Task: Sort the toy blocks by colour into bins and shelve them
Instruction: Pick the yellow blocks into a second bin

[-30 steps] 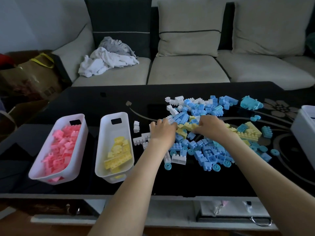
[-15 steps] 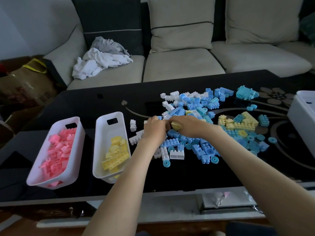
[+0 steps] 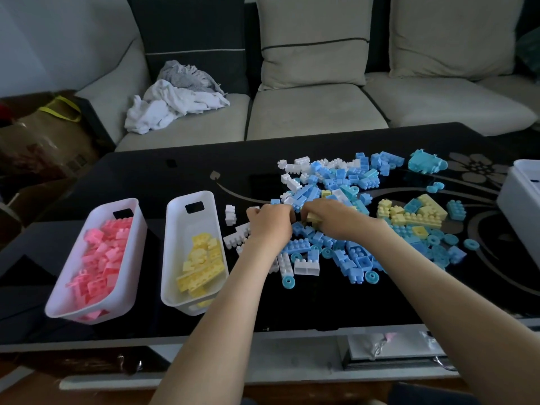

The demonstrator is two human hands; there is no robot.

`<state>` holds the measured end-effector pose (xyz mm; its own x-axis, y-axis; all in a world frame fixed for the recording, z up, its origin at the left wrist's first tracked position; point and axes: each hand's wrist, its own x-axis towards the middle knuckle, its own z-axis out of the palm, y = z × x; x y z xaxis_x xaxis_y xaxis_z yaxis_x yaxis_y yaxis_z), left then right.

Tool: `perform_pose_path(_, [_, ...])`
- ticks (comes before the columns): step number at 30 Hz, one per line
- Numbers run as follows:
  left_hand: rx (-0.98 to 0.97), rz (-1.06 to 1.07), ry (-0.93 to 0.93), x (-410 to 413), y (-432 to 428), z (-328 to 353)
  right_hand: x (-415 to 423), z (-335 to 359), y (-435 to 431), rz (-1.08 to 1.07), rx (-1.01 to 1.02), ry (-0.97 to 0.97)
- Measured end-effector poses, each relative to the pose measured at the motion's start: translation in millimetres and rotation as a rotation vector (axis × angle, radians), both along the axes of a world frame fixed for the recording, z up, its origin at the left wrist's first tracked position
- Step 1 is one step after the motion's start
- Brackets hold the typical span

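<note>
Maybe halfway. Pink bin [image 3: 130, 276] and yellow bin [image 3: 174, 229] part filled. Big blue, white and yellow pile [image 3: 347, 182] left on table [image 3: 146, 176]. Right hand [image 3: 331, 219] pinching yellow block [image 3: 314, 219] over the pile. Left hand [image 3: 270, 223] curled beside it, can't tell if holding anything. No shelving yet.

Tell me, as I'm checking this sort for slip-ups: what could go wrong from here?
1. The right hand grips a yellow block amid loose blue blocks; a blue one could ride along into the yellow-block bin.
2. Blue wheels lie toward the near edge of the table, between the forearms; a sweep may knock them off.
</note>
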<state>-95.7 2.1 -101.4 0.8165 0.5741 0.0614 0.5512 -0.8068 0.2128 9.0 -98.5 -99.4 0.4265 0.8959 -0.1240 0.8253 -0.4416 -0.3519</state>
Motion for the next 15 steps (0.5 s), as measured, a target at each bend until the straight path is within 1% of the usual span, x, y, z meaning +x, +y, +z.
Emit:
perform_pose_path(4, [-0.044, -0.009, -0.026, -2, -1, 1, 5, 3, -6, -0.107, 0.078, 0.095])
perform_pose_path(6, [-0.076, -0.003, -0.075, -3, -1, 0, 8, 5, -9, -0.132, 0.094, 0.119])
perform_pose_path(11, [-0.135, -0.015, -0.328, -5, -2, 10, 8, 18, -16, -0.18, 0.179, 0.154])
perform_pose_path(15, [-0.293, -0.053, -0.497, -19, 3, 38, 0, 39, -17, -0.214, 0.302, 0.26])
